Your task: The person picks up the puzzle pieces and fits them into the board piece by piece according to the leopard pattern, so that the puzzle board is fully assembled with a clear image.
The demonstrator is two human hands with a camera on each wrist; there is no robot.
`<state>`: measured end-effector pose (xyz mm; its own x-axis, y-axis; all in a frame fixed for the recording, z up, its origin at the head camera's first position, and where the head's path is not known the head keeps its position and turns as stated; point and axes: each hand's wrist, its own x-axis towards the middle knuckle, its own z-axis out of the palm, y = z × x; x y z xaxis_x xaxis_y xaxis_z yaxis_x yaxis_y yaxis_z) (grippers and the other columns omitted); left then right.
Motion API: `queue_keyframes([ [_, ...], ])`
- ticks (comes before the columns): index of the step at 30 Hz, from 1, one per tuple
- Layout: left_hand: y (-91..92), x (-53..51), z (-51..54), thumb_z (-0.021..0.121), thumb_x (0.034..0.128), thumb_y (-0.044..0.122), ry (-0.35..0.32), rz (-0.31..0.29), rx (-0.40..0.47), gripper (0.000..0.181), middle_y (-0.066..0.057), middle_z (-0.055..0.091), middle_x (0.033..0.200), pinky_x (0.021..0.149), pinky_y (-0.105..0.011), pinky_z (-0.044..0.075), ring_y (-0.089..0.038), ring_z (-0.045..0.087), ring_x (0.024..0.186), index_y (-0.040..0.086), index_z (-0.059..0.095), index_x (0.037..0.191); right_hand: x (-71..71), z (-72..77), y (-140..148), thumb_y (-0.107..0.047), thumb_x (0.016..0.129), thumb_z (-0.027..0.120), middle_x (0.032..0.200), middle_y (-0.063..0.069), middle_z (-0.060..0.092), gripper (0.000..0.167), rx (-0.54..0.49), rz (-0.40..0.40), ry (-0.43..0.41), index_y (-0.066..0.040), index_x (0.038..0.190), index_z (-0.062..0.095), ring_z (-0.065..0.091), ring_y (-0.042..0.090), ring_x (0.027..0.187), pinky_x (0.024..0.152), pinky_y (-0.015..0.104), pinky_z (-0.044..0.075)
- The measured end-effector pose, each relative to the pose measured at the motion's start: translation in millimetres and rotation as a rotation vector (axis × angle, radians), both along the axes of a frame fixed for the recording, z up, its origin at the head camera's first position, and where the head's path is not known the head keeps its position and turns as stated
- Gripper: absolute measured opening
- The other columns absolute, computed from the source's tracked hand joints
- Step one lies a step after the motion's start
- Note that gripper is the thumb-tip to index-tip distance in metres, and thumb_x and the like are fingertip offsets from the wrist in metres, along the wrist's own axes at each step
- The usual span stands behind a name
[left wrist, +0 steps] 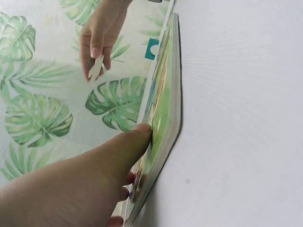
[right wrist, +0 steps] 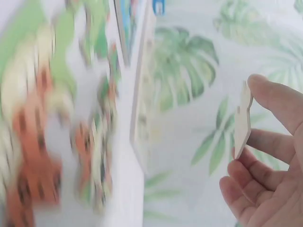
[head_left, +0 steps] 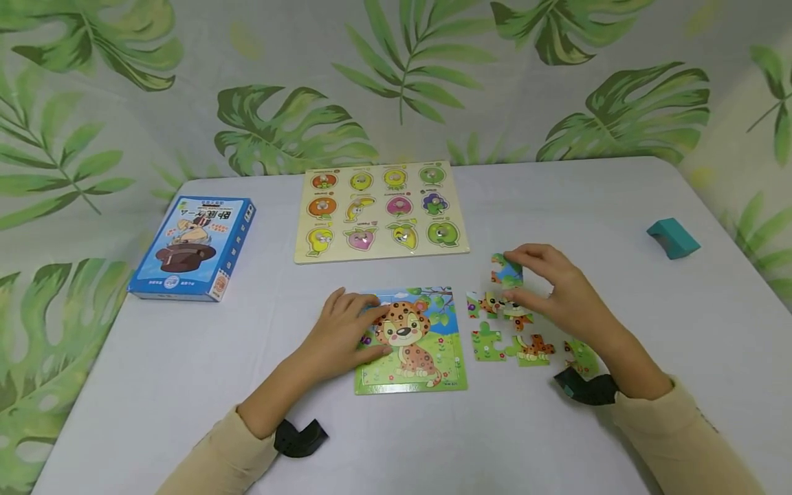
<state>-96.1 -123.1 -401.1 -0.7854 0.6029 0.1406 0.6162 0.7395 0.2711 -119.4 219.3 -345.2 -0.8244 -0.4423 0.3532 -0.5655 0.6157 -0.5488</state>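
Observation:
My left hand rests on the left side of a leopard puzzle board, thumb and fingertips touching its picture. In the left wrist view the board appears edge-on under the thumb. My right hand pinches a blue and green puzzle piece between thumb and fingers, raised above the table. The right wrist view shows that piece from its pale side. Below the right hand lie several loose pieces: a green piece, a spotted body piece and a face piece, partly covered by the thumb.
A wooden fruit peg board lies behind the puzzle. At the left stands a blue game box; a teal block sits at the far right. One more puzzle piece lies by the right wrist. Leaf-patterned cloth hangs behind the table.

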Motion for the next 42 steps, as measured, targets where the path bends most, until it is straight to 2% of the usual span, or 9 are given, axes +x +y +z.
queue_keyframes([
  [5, 7.2, 1.2, 2.6, 0.058, 0.0813, 0.051, -0.073, -0.013, 0.005, 0.068, -0.008, 0.043, 0.130, 0.103, -0.032, 0.025, -0.021, 0.035, 0.123, 0.002, 0.047, 0.127, 5.4, -12.3, -31, -0.015, 0.075, 0.073, 0.121, 0.010, 0.046, 0.054, 0.011, 0.092, -0.070, -0.001, 0.122, 0.053, 0.041, 0.026, 0.112, 0.086, 0.043, 0.040],
  [10, 10.2, 2.6, 3.9, 0.056, 0.0811, 0.054, -0.093, -0.015, -0.004, 0.072, -0.009, 0.043, 0.131, 0.101, -0.031, 0.028, -0.021, 0.036, 0.122, 0.002, 0.045, 0.129, 4.4, -29.5, -56, -0.026, 0.078, 0.070, 0.120, 0.010, 0.045, 0.054, 0.073, 0.134, -0.173, -0.002, 0.123, 0.053, 0.041, 0.025, 0.110, 0.086, 0.042, 0.041],
  [13, 12.8, 1.8, 3.8, 0.055, 0.0806, 0.056, -0.064, -0.034, -0.022, 0.071, -0.008, 0.045, 0.126, 0.098, -0.034, 0.032, -0.022, 0.039, 0.117, 0.008, 0.043, 0.132, 2.7, -38.1, -67, -0.030, 0.078, 0.070, 0.120, 0.010, 0.046, 0.055, 0.104, 0.136, -0.213, -0.004, 0.124, 0.054, 0.041, 0.024, 0.111, 0.089, 0.041, 0.039],
  [19, 21.7, -0.9, 3.4, 0.053, 0.0785, 0.061, 0.044, -0.095, -0.103, 0.071, -0.006, 0.048, 0.103, 0.080, -0.036, 0.040, -0.024, 0.044, 0.097, 0.025, 0.038, 0.138, -1.2, -46.1, -79, -0.031, 0.078, 0.070, 0.116, 0.010, 0.048, 0.054, 0.163, 0.135, -0.184, -0.003, 0.122, 0.056, 0.043, 0.024, 0.107, 0.089, 0.040, 0.039],
  [22, 25.6, -1.2, 3.9, 0.050, 0.0780, 0.064, 0.085, -0.108, -0.141, 0.072, -0.003, 0.044, 0.091, 0.069, -0.033, 0.040, -0.022, 0.042, 0.086, 0.029, 0.035, 0.139, -2.4, -46.5, -81, -0.030, 0.077, 0.071, 0.113, 0.009, 0.049, 0.054, 0.171, 0.145, -0.165, -0.002, 0.121, 0.057, 0.044, 0.023, 0.103, 0.085, 0.038, 0.041],
  [26, 29.2, -0.3, 6.4, 0.048, 0.0780, 0.065, 0.122, -0.102, -0.174, 0.071, -0.005, 0.041, 0.090, 0.062, -0.031, 0.036, -0.023, 0.039, 0.079, 0.030, 0.036, 0.138, -5.8, -46.1, -83, -0.031, 0.077, 0.071, 0.110, 0.008, 0.050, 0.053, 0.195, 0.164, -0.154, -0.003, 0.121, 0.057, 0.044, 0.022, 0.099, 0.081, 0.036, 0.041],
  [32, 32.1, 0.4, 8.8, 0.047, 0.0783, 0.065, 0.107, -0.064, -0.198, 0.066, -0.012, 0.043, 0.105, 0.067, -0.033, 0.036, -0.026, 0.042, 0.088, 0.032, 0.042, 0.135, -11.7, -40.9, -85, -0.034, 0.078, 0.070, 0.109, 0.006, 0.051, 0.051, 0.241, 0.203, -0.170, -0.007, 0.119, 0.059, 0.045, 0.021, 0.096, 0.080, 0.037, 0.038],
  [37, 34.3, -2.3, 6.6, 0.046, 0.0796, 0.064, 0.103, -0.052, -0.169, 0.061, -0.009, 0.043, 0.115, 0.076, -0.037, 0.036, -0.027, 0.043, 0.101, 0.032, 0.045, 0.132, -10.3, -37.6, -81, -0.038, 0.079, 0.067, 0.119, 0.010, 0.046, 0.058, 0.288, 0.237, -0.221, -0.009, 0.127, 0.052, 0.042, 0.025, 0.105, 0.088, 0.044, 0.034],
  [42, 34.2, -4.8, 2.8, 0.044, 0.0808, 0.065, 0.085, -0.044, -0.148, 0.062, -0.006, 0.043, 0.115, 0.083, -0.040, 0.034, -0.028, 0.041, 0.106, 0.033, 0.042, 0.134, -6.3, -36.1, -74, -0.034, 0.079, 0.068, 0.130, 0.012, 0.037, 0.063, 0.203, 0.238, -0.314, -0.010, 0.133, 0.045, 0.033, 0.027, 0.118, 0.095, 0.047, 0.032],
])
